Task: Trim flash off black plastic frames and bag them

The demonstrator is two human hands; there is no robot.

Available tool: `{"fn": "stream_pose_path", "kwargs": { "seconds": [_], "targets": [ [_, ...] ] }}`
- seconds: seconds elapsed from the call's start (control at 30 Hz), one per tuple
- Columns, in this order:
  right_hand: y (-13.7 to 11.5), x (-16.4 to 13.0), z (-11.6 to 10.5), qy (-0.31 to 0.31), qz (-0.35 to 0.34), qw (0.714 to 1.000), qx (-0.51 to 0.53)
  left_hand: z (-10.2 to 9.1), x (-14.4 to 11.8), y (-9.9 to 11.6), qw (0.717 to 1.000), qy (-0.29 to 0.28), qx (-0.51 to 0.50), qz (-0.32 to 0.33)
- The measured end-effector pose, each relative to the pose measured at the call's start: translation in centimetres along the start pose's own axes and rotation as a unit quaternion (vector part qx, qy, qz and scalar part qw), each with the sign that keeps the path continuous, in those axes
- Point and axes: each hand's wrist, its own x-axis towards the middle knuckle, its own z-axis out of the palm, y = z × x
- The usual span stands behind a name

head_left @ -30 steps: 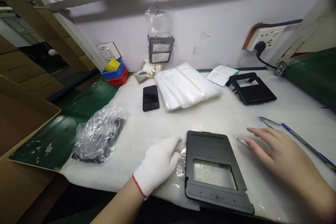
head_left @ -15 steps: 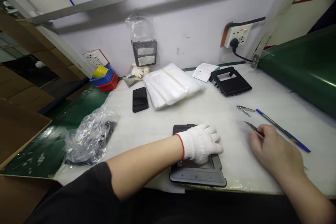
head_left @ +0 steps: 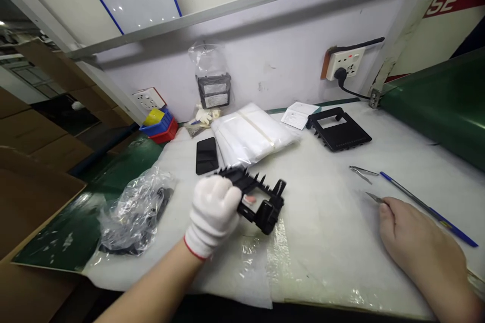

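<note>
The black frame [head_left: 257,197], flat on the table [head_left: 333,242] a moment ago, is now lifted and tilted, clenched in the gloved left hand [head_left: 212,212], while tweezers [head_left: 375,198] are pinched by the right hand [head_left: 420,247].

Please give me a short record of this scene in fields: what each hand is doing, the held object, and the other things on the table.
left hand: gloved left hand, shut on the black plastic frame, lifted off the table
right hand: bare right hand, resting on the table, fingers on metal tweezers
surface: white foam sheet
nearby: second tweezers, blue pen, phone, second black frame, white bag stack, crumpled plastic bag
</note>
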Motion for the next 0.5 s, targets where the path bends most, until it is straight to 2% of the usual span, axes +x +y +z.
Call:
{"fn": "stream_pose_path", "kwargs": {
  "seconds": [0.03,0.1,0.17,0.23,0.3,0.4,0.5],
  "targets": [
    [0.2,0.0,-0.1,-0.012,0.006,1.0,0.011,0.2,-1.6,0.6,0.999,-0.025,0.001,-0.026],
    [0.6,-0.2,-0.3,-0.033,0.009,0.998,0.045,0.2,-4.2,1.9,0.994,-0.1,-0.047,-0.026],
    [0.4,-0.4,-0.5,-0.034,-0.016,0.996,0.079,-0.2,-5.3,3.0,0.984,-0.129,-0.122,-0.026],
    [-0.6,-0.5,-0.6,-0.009,-0.088,0.99,0.108,-0.5,-4.9,3.7,0.97,-0.146,-0.186,-0.062],
    [-2.5,-0.4,-0.5,0.018,-0.178,0.975,0.128,-0.2,-3.6,4.2,0.948,-0.197,-0.234,-0.092],
    [-5.7,-0.1,0.1,0.023,-0.304,0.943,0.13,1.5,-1.8,4.8,0.919,-0.277,-0.276,-0.052],
    [-7.6,0.2,1.3,0.023,-0.364,0.925,0.104,3.5,-1.3,5.3,0.911,-0.299,-0.282,-0.015]
  ]
}}
